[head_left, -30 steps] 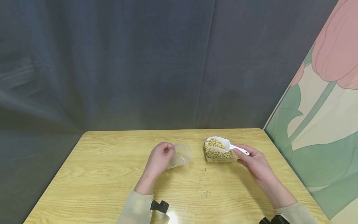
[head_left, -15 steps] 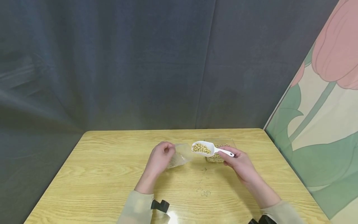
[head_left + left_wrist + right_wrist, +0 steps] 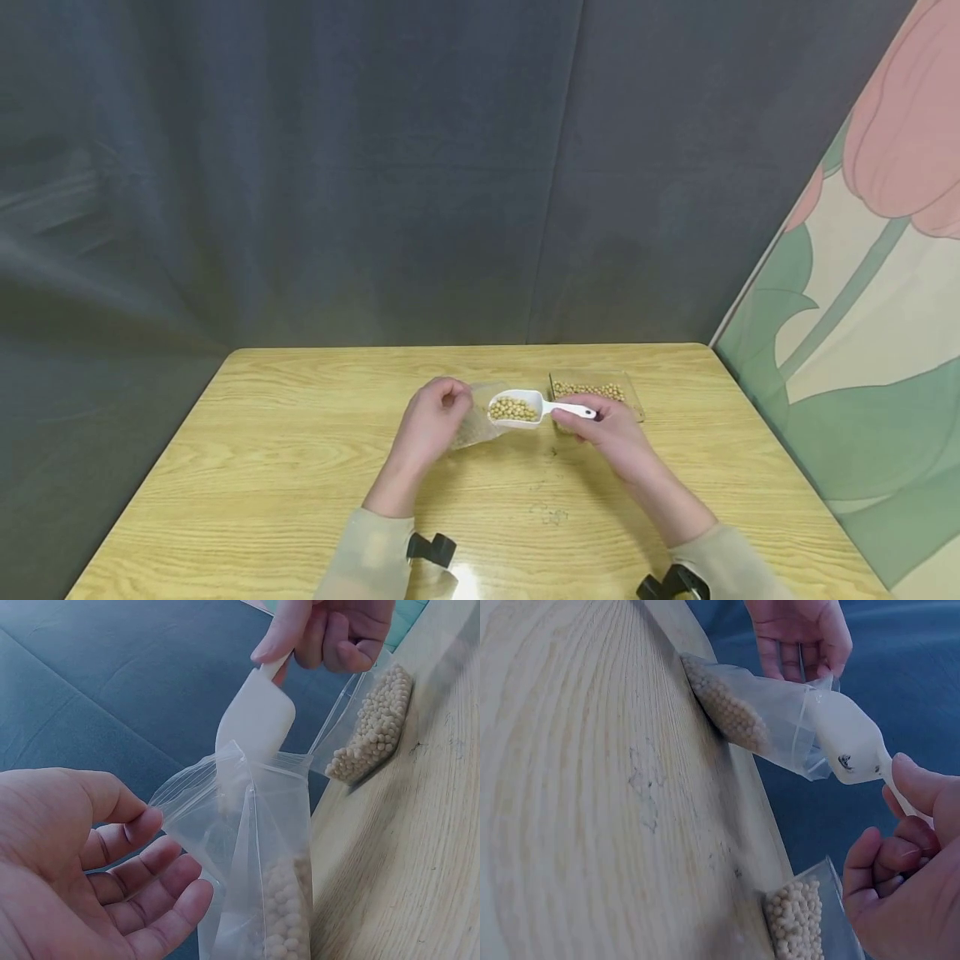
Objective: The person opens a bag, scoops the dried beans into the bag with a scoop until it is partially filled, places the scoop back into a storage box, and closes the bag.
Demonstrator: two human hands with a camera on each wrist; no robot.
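My left hand (image 3: 433,417) pinches the top edge of a clear zip bag (image 3: 281,817) between thumb and forefinger. The bag stands on the table, its lower part filled with round, pale yellow beans (image 3: 727,709). With thumb and fingers my right hand (image 3: 607,429) grips the handle of a white scoop (image 3: 528,400). Beans (image 3: 512,409) lie in the scoop's bowl, which is held over the bag. In the left wrist view the scoop's front end reaches into the bag's mouth. The other fingers of my left hand are spread beside the bag.
A clear rectangular container (image 3: 636,404) of the same beans stands behind my right hand, partly hidden by it. The wooden table (image 3: 300,467) has dark marks in front of the bag. A dark curtain (image 3: 375,208) hangs behind, and a flower-patterned panel (image 3: 862,333) is at right.
My right hand has carried the loaded scoop left, from over the container to the mouth of the bag. The left hand has kept its pinch on the bag, nearly still.
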